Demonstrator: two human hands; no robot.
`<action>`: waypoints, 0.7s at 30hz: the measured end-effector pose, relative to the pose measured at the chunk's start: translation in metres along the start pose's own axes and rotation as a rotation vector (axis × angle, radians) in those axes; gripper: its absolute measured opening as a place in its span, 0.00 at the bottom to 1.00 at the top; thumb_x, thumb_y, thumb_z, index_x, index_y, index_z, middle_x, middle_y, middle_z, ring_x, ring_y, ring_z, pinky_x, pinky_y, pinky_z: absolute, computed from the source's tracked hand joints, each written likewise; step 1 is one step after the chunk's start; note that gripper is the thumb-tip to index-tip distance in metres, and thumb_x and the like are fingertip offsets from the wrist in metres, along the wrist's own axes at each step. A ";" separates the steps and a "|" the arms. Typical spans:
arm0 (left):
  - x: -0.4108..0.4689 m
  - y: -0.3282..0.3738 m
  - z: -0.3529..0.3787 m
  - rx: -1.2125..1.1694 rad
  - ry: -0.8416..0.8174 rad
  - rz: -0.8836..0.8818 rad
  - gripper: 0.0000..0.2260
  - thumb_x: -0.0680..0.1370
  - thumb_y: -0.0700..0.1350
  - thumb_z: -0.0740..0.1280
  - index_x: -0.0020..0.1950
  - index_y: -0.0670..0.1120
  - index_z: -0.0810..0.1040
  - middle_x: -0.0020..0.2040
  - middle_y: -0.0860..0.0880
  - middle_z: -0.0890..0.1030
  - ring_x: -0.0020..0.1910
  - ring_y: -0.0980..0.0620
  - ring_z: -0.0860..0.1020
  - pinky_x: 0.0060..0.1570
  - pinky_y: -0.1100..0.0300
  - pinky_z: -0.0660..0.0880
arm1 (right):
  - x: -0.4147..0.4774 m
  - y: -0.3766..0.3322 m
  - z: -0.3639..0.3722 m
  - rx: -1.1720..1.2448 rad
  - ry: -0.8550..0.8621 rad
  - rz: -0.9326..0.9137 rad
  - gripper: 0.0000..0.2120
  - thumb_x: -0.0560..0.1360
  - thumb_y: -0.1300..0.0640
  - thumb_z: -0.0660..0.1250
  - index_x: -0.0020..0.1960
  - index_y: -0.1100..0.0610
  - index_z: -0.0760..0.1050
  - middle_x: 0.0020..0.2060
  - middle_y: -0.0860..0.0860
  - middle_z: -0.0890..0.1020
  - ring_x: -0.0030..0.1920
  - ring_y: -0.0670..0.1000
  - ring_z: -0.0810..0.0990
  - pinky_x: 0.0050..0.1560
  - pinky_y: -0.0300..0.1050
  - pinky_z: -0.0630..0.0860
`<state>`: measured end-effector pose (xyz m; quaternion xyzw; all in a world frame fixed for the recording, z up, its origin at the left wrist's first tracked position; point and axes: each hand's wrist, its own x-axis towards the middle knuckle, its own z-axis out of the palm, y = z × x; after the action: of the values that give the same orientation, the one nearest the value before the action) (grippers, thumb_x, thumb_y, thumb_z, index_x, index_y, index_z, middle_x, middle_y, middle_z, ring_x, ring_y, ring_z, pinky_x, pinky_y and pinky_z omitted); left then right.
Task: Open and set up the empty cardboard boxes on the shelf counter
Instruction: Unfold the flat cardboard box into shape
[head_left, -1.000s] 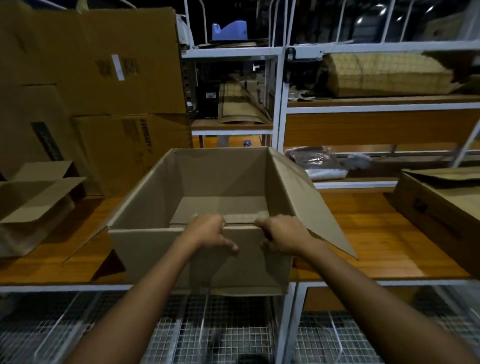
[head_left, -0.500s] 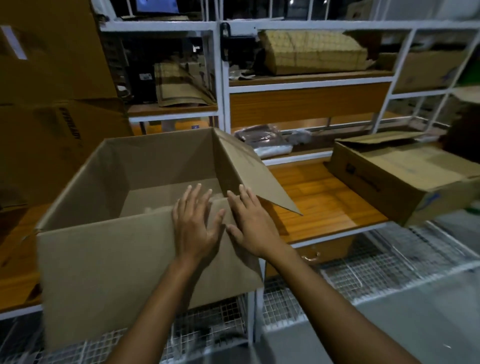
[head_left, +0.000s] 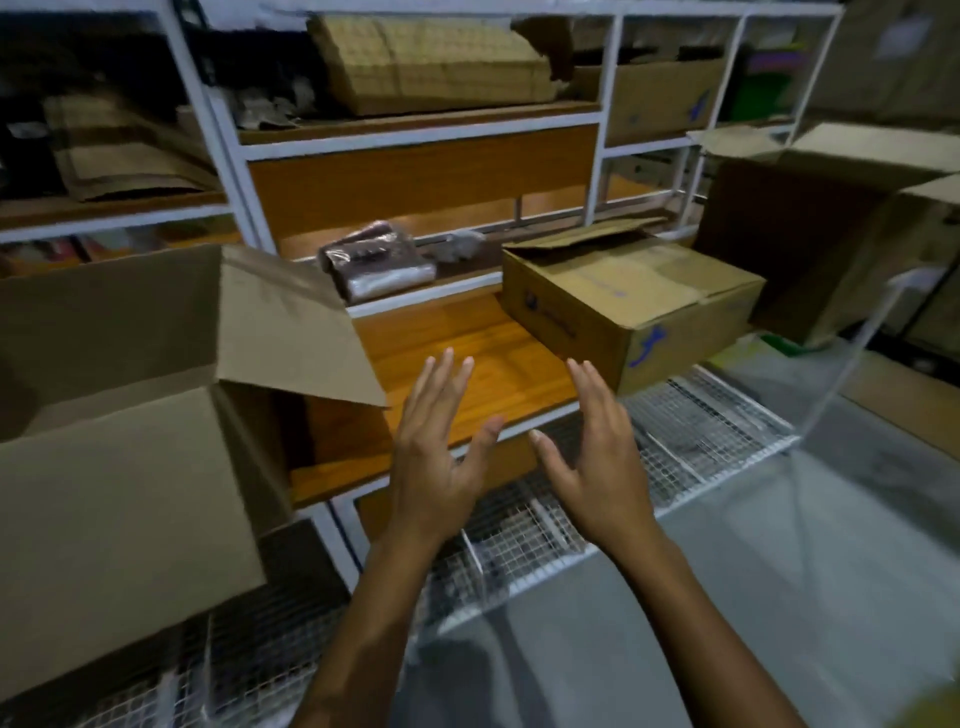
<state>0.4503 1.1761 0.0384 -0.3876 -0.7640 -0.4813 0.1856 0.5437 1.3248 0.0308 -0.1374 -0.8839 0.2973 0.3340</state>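
Both spread and empty, my left hand (head_left: 441, 462) and right hand (head_left: 597, 467) hover mid-frame; I should take the shut cardboard box (head_left: 628, 306), centre right, by opposite sides, evenly.

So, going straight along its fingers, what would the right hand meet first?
Probably the near side of the closed brown cardboard box with blue print, just ahead of the right hand; depth unclear.

Both forearms reach forward side by side, bare to the wrists. The left hand (head_left: 436, 462) is held flat with fingers straight and spread, thumb angled toward the other hand. The right hand (head_left: 597, 467) mirrors it, fingers straight and close together, thumb tips of the two hands near but apart, gripping nothing.
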 end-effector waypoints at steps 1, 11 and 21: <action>0.001 0.008 0.018 -0.011 -0.023 -0.010 0.31 0.80 0.65 0.57 0.76 0.47 0.68 0.78 0.48 0.64 0.79 0.51 0.58 0.74 0.66 0.54 | -0.002 0.017 -0.012 -0.001 0.011 0.017 0.36 0.78 0.44 0.65 0.80 0.52 0.54 0.78 0.54 0.60 0.77 0.54 0.59 0.72 0.54 0.61; 0.058 0.031 0.143 -0.062 -0.079 -0.074 0.34 0.78 0.70 0.54 0.76 0.49 0.69 0.79 0.50 0.63 0.79 0.53 0.57 0.73 0.54 0.58 | 0.051 0.126 -0.079 -0.006 0.065 0.095 0.34 0.78 0.47 0.66 0.79 0.54 0.57 0.77 0.54 0.62 0.77 0.53 0.60 0.72 0.54 0.62; 0.186 -0.023 0.254 -0.027 -0.090 -0.148 0.30 0.77 0.66 0.59 0.74 0.51 0.70 0.78 0.52 0.65 0.78 0.55 0.56 0.72 0.58 0.56 | 0.199 0.225 -0.062 -0.044 0.044 0.080 0.32 0.78 0.47 0.66 0.78 0.53 0.59 0.76 0.53 0.64 0.76 0.54 0.61 0.72 0.53 0.64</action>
<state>0.3377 1.4706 0.0284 -0.3538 -0.7915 -0.4861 0.1095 0.4483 1.6163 0.0299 -0.1866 -0.8765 0.2876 0.3380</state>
